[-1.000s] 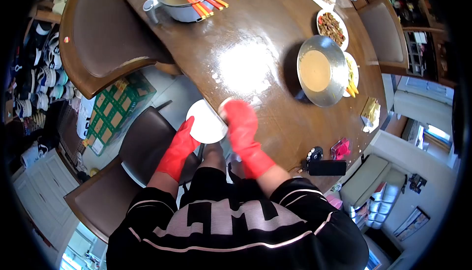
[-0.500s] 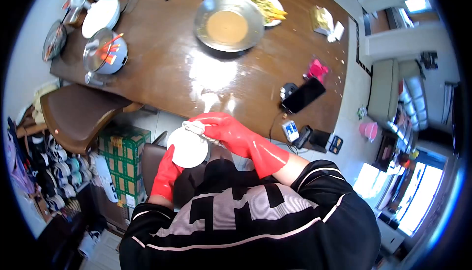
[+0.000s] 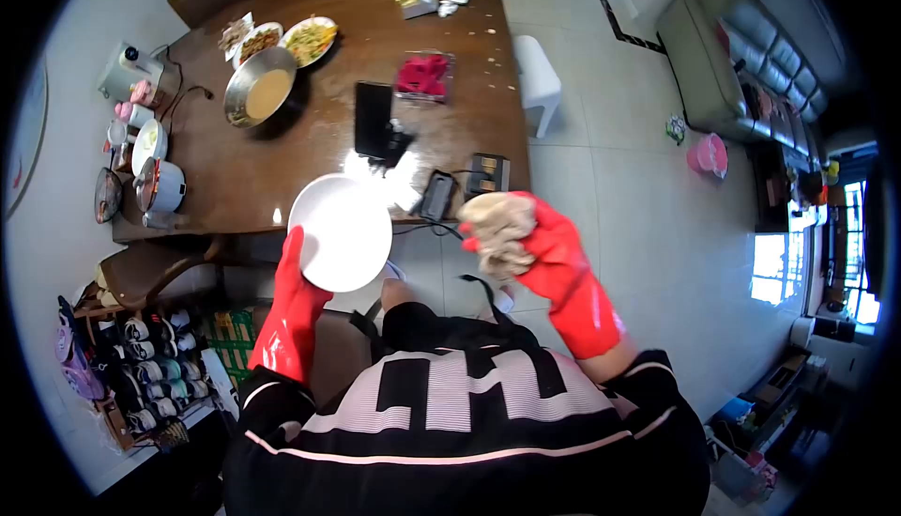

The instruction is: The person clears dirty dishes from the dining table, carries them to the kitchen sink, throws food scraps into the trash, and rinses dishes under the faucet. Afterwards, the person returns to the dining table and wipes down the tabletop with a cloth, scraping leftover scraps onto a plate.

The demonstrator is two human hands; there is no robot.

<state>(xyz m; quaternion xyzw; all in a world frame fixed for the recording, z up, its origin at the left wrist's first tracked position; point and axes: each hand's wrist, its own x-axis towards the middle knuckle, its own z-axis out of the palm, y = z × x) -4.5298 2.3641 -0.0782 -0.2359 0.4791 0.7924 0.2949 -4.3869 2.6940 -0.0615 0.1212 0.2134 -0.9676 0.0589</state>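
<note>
My left hand, in a red rubber glove, grips the lower left edge of a round white dish. The dish is held up near the table's front edge, its pale face towards the camera. My right hand, also in a red glove, is closed round a crumpled beige cloth. Cloth and dish are apart, with the cloth to the right of the dish.
On the table stand a metal bowl of tan liquid, plates of food, a pot, a black phone, a pink item and a black case. A white stool is at the right.
My right hand has moved right, away from the dish, with the cloth in it. The dish now shows its face more fully. The camera view has swung to the right.
</note>
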